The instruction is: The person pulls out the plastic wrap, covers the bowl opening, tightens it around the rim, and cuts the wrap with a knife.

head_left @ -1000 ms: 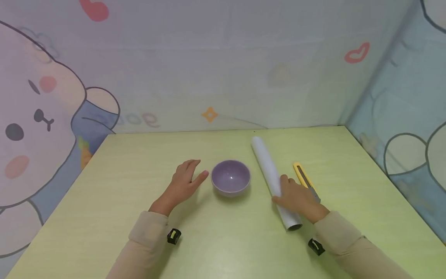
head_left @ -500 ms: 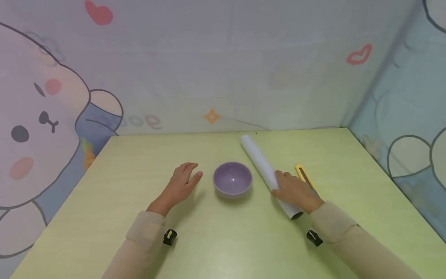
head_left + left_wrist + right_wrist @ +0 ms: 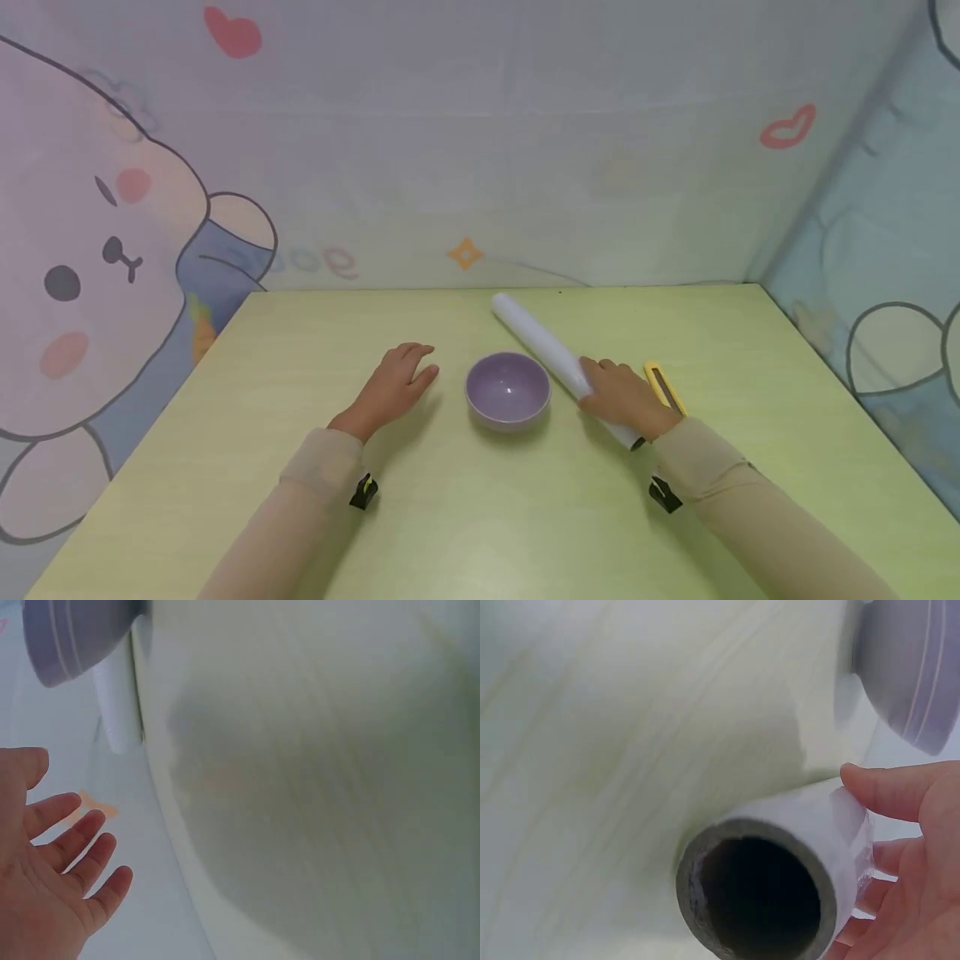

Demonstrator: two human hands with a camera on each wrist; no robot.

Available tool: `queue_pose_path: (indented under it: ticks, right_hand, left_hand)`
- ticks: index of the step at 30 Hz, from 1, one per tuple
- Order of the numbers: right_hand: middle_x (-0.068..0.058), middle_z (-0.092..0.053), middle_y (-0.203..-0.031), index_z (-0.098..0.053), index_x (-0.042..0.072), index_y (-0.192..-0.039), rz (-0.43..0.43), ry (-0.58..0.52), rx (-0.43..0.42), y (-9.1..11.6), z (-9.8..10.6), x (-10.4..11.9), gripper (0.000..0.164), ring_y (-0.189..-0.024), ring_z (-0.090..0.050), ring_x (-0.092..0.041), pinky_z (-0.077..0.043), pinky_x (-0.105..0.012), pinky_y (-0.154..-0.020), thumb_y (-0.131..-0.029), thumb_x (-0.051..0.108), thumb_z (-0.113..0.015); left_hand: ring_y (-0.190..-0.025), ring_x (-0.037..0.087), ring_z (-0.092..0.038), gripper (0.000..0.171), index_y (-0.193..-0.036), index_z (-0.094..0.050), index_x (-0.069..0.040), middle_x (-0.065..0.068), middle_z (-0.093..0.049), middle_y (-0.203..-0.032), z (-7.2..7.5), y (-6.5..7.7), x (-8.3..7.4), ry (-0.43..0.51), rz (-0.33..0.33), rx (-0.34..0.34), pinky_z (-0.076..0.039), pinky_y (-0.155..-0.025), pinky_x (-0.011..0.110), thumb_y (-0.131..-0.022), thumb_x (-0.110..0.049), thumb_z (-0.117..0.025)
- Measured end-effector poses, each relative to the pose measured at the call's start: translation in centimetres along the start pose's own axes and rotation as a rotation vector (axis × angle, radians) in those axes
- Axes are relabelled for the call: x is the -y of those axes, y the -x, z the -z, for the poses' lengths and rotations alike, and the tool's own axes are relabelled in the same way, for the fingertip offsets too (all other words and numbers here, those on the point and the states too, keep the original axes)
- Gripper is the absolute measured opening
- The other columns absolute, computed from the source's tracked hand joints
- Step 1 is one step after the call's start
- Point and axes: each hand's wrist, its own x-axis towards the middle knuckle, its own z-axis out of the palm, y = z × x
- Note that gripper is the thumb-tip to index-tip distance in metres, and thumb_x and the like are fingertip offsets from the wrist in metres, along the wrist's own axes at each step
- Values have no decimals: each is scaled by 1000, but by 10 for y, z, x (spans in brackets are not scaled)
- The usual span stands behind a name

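Note:
A purple bowl [image 3: 507,392] stands upright on the table. To its left, my left hand [image 3: 390,387] is held above the table with fingers spread and relaxed, holding nothing. On the bowl's right a long white roll of plastic wrap [image 3: 536,337] lies slantwise, its far end behind the bowl. My right hand [image 3: 622,398] grips this roll towards its near end, thumb on the bowl side. In the right wrist view the roll's hollow grey cardboard core [image 3: 694,900] faces the camera, and the thumb [image 3: 889,789] and fingers lie around the glossy wrap.
A yellow utility knife [image 3: 663,387] lies just right of my right hand, its near end hidden by the hand and sleeve. The pale green table [image 3: 465,517] ends at a printed cloth backdrop [image 3: 525,167] behind, with another cloth on the right.
My right hand has swung the roll: its far end shifted left behind the bowl and its near end moved away from me. The left hand stays nearly still; the view shifts slightly.

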Motion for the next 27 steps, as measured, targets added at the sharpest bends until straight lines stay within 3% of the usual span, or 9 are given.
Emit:
queue_pose_path:
  ticks: [7, 16, 21, 27]
  right_hand:
    - [-28, -43, -132, -25, -5, -141, -16, 3, -1, -7, 3, -5, 66, -111, -44, -46, -42, -54, -88, -88, 21, -56]
    - [-26, -50, -126, -23, -5, -140, -13, -19, -46, -19, 1, -9, 69, -105, -46, -40, -46, -49, -78, -86, 17, -61]
    - [-22, -49, -130, -26, -2, -140, 16, -23, -52, -26, 1, -7, 65, -112, -44, -42, -45, -51, -81, -85, 12, -59]
    - [-18, -50, -130, -34, 0, -137, 78, 9, -60, -35, -1, -2, 60, -112, -45, -39, -44, -50, -83, -84, 10, -61]
  left_hand:
    - [-116, 29, -47, 42, -126, -52, -6, 12, -54, -123, -2, -16, 3, -138, -151, -112, -41, -97, 43, -89, -23, -62]
    - [-114, 29, -50, 43, -123, -54, -7, 11, -56, -120, -7, -35, 0, -307, -234, -120, -45, -91, 42, -84, -21, -67]
    - [-118, 28, -47, 49, -127, -51, -7, 11, -52, -126, -14, -49, 2, -403, -246, -111, -44, -90, 44, -84, -24, -68]
    - [-124, 26, -43, 52, -130, -48, -10, 8, -49, -131, -20, -65, 6, -428, -201, -86, -40, -98, 46, -84, -26, -67]
